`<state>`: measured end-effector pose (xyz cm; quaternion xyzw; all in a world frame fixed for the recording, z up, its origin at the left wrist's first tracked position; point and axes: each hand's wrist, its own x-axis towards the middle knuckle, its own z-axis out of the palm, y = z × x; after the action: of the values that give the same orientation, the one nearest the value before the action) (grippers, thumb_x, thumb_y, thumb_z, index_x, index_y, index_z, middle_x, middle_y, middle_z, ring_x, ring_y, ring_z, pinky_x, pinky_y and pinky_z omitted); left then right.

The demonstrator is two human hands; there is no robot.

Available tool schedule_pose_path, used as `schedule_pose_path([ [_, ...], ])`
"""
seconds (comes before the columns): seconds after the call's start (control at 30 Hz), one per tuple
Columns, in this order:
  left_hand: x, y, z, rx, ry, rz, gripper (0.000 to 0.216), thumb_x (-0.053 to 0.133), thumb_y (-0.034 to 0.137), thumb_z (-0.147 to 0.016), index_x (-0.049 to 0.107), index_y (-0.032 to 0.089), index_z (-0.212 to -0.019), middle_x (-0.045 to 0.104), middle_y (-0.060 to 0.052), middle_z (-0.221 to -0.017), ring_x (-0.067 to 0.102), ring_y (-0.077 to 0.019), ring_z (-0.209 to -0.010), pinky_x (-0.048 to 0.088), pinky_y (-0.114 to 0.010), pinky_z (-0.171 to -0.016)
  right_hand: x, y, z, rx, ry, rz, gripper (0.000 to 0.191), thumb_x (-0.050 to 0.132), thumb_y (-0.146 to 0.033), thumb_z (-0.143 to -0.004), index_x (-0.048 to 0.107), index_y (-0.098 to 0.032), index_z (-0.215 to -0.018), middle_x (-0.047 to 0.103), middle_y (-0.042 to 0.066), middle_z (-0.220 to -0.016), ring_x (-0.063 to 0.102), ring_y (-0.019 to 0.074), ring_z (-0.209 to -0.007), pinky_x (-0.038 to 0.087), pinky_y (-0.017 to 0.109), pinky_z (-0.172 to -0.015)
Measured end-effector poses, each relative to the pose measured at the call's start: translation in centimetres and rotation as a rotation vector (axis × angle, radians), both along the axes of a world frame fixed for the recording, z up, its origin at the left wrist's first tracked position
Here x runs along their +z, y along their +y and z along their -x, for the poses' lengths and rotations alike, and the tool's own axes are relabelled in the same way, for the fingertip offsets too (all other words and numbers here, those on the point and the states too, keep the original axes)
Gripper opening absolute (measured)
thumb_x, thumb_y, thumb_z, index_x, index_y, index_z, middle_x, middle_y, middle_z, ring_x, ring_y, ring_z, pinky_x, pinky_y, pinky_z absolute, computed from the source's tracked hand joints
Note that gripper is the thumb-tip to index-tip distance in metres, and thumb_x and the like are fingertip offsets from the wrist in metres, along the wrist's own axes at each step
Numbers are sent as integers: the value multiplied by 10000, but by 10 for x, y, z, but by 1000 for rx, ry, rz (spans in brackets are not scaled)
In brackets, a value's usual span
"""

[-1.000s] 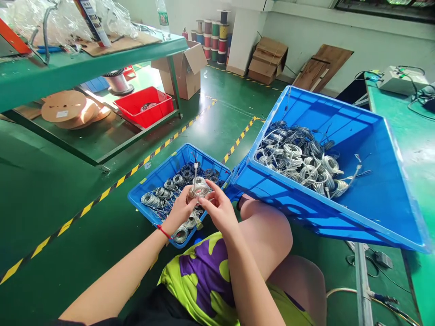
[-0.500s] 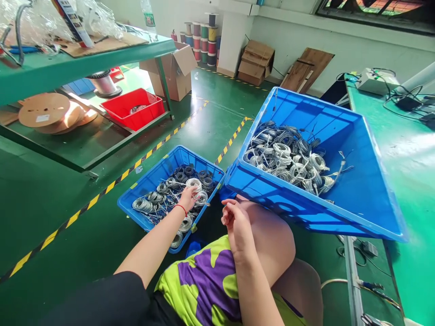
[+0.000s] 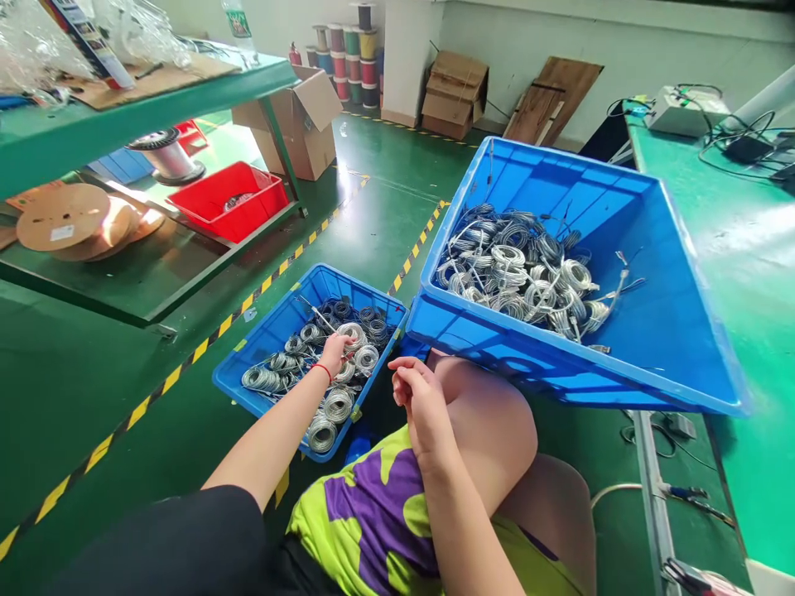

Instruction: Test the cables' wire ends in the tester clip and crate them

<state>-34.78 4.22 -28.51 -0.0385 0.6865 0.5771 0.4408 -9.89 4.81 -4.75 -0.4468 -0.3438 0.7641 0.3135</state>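
Note:
My left hand (image 3: 334, 354), with a red string on its wrist, reaches into the lower blue bin (image 3: 239, 364). Its fingers are closed on a pale cable (image 3: 321, 317), whose end sticks up beyond the hand; the grip itself is partly hidden. Close by in that bin lie a clear-looking cable coil (image 3: 366, 358), several silvery coils and darker ones at the back. My right hand (image 3: 422, 401) hovers above my lap, its fingers loosely curled and apart, holding nothing. Beyond it, a larger blue bin (image 3: 689, 331) is tilted and contains a heap of coiled cables (image 3: 509, 273).
A green workbench (image 3: 751, 273) runs along the right side. On the left a green table (image 3: 186, 91) has a red bin (image 3: 242, 207) and wooden-looking reels (image 3: 62, 217) beneath it. Striped tape (image 3: 217, 331) crosses the floor. Cardboard boxes (image 3: 456, 91) stand by the wall.
My left hand has shifted slightly left, and a pale cable end now stands up beside it. My right hand keeps its pose. The whole view has tilted a little downward.

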Motion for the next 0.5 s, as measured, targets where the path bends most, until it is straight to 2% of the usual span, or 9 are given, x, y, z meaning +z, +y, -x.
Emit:
schedule_pose_path([
  [0.23, -13, -28, -22, -67, -14, 73, 377, 787, 383, -1113, 726, 177, -1423, 757, -126, -1410, 784, -285, -1180, 704, -493, -994, 14, -8, 6, 88, 5, 3, 197, 755, -368, -728, 824, -199, -801, 602, -26, -595, 431, 124, -551, 286, 281, -559],
  [0.5, -11, -30, -4, -110, 57, 64, 380, 784, 385, -1115, 725, 182, -1429, 751, -128, -1427, 779, -290, -1199, 698, -502, -1012, 17, -6, 2, 82, -4, 2, 174, 759, -360, -772, 832, -211, -823, 616, -20, -618, 439, 133, -571, 301, 279, -572],
])
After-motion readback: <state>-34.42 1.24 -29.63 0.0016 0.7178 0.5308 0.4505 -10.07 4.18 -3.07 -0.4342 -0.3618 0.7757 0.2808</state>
